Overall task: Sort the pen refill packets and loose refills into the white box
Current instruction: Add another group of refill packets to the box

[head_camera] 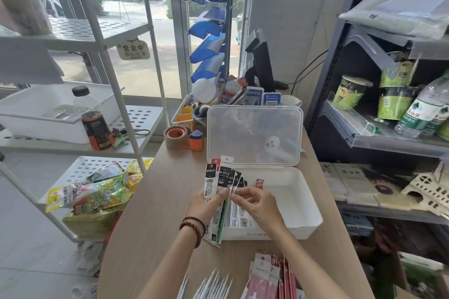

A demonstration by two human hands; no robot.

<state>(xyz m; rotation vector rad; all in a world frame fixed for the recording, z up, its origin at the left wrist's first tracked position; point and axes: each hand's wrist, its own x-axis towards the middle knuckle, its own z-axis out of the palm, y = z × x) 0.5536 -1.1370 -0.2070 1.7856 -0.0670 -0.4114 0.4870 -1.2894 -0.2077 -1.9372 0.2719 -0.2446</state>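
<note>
Fanned packets (220, 177), long axes near upright, clasped low in the left hand (202, 206) above the box (291, 192) at its left edge. The right hand (255, 204), nearer the box's hollow, seemingly pinches one packet mid-length; that grip is partly hidden.

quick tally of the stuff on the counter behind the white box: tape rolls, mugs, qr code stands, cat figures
tape roll: 1
mug: 1
qr code stands: 2
cat figure: 1
total: 5
</note>
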